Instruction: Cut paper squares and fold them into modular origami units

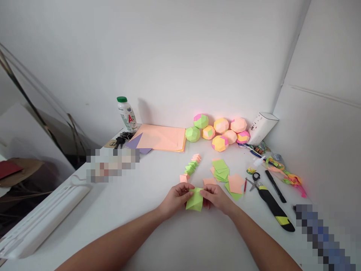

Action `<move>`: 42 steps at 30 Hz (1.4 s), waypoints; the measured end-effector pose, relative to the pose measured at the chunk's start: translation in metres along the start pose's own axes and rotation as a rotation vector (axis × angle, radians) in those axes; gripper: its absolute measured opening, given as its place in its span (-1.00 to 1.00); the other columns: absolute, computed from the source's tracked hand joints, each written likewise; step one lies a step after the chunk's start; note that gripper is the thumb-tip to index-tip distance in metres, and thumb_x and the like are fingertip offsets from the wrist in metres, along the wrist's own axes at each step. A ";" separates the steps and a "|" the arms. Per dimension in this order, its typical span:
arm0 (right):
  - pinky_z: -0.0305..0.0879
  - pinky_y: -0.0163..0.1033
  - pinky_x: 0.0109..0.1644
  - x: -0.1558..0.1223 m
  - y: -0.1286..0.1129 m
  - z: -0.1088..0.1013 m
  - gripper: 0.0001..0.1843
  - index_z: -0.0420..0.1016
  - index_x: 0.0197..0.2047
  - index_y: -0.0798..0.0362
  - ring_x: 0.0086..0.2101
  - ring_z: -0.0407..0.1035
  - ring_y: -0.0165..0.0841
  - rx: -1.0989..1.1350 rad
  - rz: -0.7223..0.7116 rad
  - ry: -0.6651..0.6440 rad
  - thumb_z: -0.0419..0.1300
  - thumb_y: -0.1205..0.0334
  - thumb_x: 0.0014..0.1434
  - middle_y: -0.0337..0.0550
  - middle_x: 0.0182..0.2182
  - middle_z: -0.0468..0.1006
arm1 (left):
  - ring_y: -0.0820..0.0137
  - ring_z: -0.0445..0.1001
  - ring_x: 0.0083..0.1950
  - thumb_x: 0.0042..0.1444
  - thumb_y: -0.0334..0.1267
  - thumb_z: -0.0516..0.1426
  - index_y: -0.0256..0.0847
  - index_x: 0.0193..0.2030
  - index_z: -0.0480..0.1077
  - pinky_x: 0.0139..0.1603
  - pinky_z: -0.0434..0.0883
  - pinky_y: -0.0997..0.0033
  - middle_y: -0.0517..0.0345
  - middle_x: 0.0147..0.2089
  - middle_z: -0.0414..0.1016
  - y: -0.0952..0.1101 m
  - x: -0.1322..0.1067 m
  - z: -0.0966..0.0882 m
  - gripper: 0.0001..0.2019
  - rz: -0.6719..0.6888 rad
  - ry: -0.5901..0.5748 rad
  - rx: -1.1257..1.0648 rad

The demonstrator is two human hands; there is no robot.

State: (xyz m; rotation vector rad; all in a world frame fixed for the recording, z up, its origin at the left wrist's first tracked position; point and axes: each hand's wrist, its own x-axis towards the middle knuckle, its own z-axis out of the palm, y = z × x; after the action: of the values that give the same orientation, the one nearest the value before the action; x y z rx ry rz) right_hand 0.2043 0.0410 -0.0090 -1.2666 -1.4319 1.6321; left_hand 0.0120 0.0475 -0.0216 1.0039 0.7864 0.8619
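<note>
A creased square of light green paper (195, 203) is held up over the near part of the table. My left hand (176, 199) pinches its upper left corner between thumb and fingers. On the other side, my right hand (218, 196) grips the upper right corner the same way. Just beyond my hands runs a slanting row of small folded paper pieces (192, 167), green in the middle and peach at both ends. Right of that row lie loose green paper squares (220, 169) and a peach paper square (236, 183), partly overlapping.
Several faceted paper balls (220, 143) rest against the wall. Peach sheets (163, 137) and a white bottle (127, 116) stand back left. On the right are scissors (255, 182), a black-and-yellow utility knife (275, 207), and a black pen (275, 186). A long white device (47, 218) lies left.
</note>
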 end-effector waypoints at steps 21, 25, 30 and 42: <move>0.25 -0.37 -0.58 -0.001 -0.003 0.008 -0.67 0.39 -0.33 0.13 -0.64 0.31 -0.48 0.128 -0.055 0.006 0.23 0.00 0.06 -0.30 -0.63 0.45 | 0.35 0.51 -0.28 -0.12 -0.17 0.32 -0.25 -0.20 0.40 -0.28 0.41 0.36 0.09 -0.28 0.56 0.000 -0.002 0.001 -0.65 0.017 -0.046 -0.144; 0.24 -0.39 -0.57 -0.001 -0.003 0.006 -0.69 0.35 -0.40 0.13 -0.65 0.30 -0.50 0.121 -0.021 -0.015 0.23 0.02 0.05 -0.29 -0.66 0.46 | 0.36 0.51 -0.29 -0.14 -0.19 0.33 -0.26 -0.21 0.40 -0.24 0.41 0.33 0.09 -0.28 0.56 0.003 -0.002 0.003 -0.65 0.010 -0.040 -0.140; 0.25 -0.38 -0.58 -0.002 -0.004 0.006 -0.70 0.34 -0.45 0.12 -0.66 0.30 -0.49 0.104 -0.015 -0.004 0.26 0.05 0.02 -0.30 -0.67 0.45 | 0.33 0.51 -0.25 -0.15 -0.20 0.33 -0.26 -0.22 0.41 -0.20 0.42 0.30 0.08 -0.26 0.56 0.001 -0.004 0.003 -0.66 0.014 -0.061 -0.132; 0.30 -0.34 -0.50 -0.006 -0.004 0.006 -0.75 0.38 -0.39 0.12 -0.61 0.36 -0.46 0.104 -0.058 -0.076 0.25 0.09 0.06 -0.25 -0.61 0.52 | 0.25 0.54 -0.26 -0.02 -0.23 0.25 -0.22 -0.16 0.39 -0.19 0.43 0.16 0.08 -0.28 0.56 0.002 -0.008 0.003 -0.72 0.096 -0.204 -0.135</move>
State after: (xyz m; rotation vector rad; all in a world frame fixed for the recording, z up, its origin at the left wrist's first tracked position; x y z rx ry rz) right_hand 0.2005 0.0343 -0.0038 -1.1058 -1.3970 1.7090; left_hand 0.0111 0.0400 -0.0175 0.9978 0.5046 0.8675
